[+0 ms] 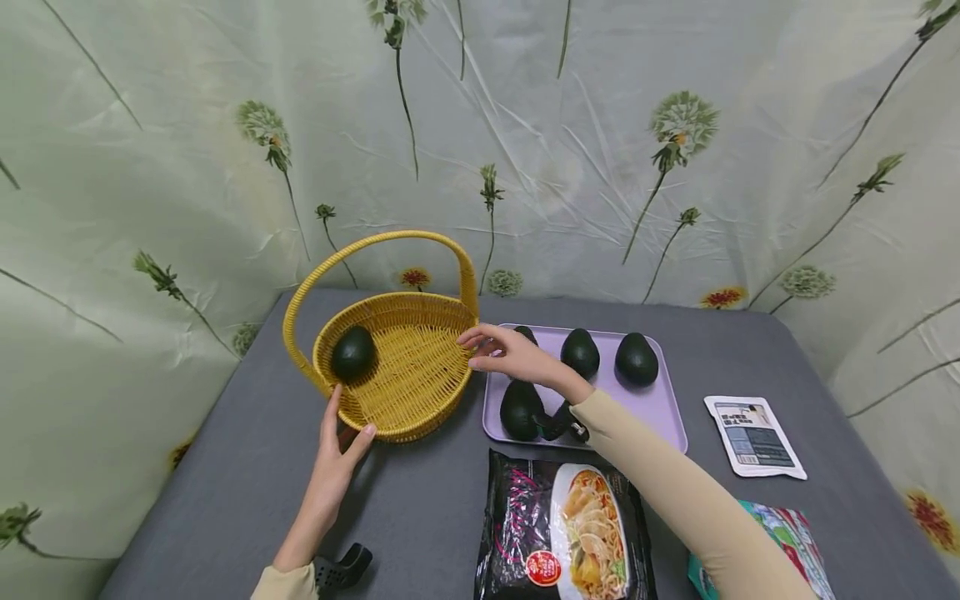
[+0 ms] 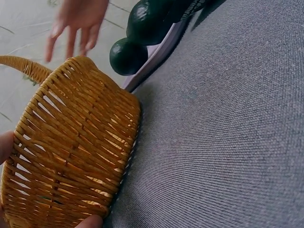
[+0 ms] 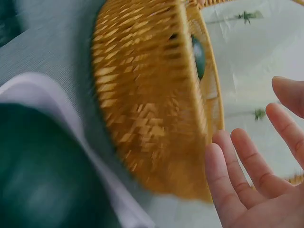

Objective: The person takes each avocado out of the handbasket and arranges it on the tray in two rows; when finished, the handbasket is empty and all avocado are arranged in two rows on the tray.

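A yellow woven basket (image 1: pixel 408 367) with a tall arched handle stands on the table, one dark green avocado (image 1: pixel 353 352) lying at its left inside. My left hand (image 1: pixel 333 454) touches the basket's near left side, its index finger at the rim and thumb spread toward the base. Over the basket's right rim, my right hand (image 1: pixel 517 354) reaches with nothing in it. Its fingers (image 3: pixel 254 164) are spread and loosely bent in the right wrist view. Several more avocados (image 1: pixel 637 360) sit on a lilac tray (image 1: pixel 667 421) right of the basket, partly hidden by my right arm.
In front of the tray lies a black noodle package (image 1: pixel 562 533). A white-and-blue packet (image 1: pixel 756 437) is at the right, with a teal colourful packet (image 1: pixel 787 533) nearer, partly behind my right sleeve. A flower-printed curtain (image 1: pixel 525 150) hangs behind the grey table (image 1: pixel 225 500).
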The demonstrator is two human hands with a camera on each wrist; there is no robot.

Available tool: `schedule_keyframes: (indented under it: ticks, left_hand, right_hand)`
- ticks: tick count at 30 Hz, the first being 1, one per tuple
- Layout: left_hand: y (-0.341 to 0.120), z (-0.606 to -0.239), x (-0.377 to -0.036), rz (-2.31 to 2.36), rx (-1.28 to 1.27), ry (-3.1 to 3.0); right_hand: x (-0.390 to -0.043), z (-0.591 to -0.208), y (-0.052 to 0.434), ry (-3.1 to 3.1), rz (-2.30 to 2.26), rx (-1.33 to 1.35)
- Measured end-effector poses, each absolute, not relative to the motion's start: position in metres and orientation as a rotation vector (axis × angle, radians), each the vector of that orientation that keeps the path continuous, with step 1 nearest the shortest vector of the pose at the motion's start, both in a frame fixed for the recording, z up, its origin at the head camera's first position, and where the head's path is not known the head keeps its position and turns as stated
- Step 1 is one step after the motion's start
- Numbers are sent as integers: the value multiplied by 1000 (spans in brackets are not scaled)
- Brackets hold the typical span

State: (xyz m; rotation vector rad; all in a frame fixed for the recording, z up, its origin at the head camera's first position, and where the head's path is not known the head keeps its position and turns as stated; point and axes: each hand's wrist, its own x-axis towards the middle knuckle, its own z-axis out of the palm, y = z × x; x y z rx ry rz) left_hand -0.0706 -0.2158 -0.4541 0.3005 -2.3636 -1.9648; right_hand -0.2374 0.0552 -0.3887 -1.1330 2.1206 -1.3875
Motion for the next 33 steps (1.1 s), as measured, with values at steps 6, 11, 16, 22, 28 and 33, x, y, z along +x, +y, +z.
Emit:
schedule_keyframes:
  ticks: [6, 11, 16, 22, 28, 33]
  left_hand:
    - [-215, -455, -70, -1953, 276, -2360]
    - [-215, -455, -70, -1956, 288, -2365]
    - [-217, -455, -70, -1968, 292, -2364]
    - [-217, -452, -70, -1971, 301, -2381]
    - [-217, -453, -70, -1947, 296, -2386]
    - [-217, -453, -70, -1946, 290, -2375]
  right_hand:
    - [-241, -385, 5, 2062, -1311, -1207]
    - [-241, -385, -29, 2038, -1242, -1216]
    - [-243, -384, -57, 2040, -1175, -1192]
    - [-246, -383, -81, 2087, -1091, -1117]
    - [-248, -383, -99, 2141, -1033, -1025]
    - [-244, -386, -116, 2214, -956, -972]
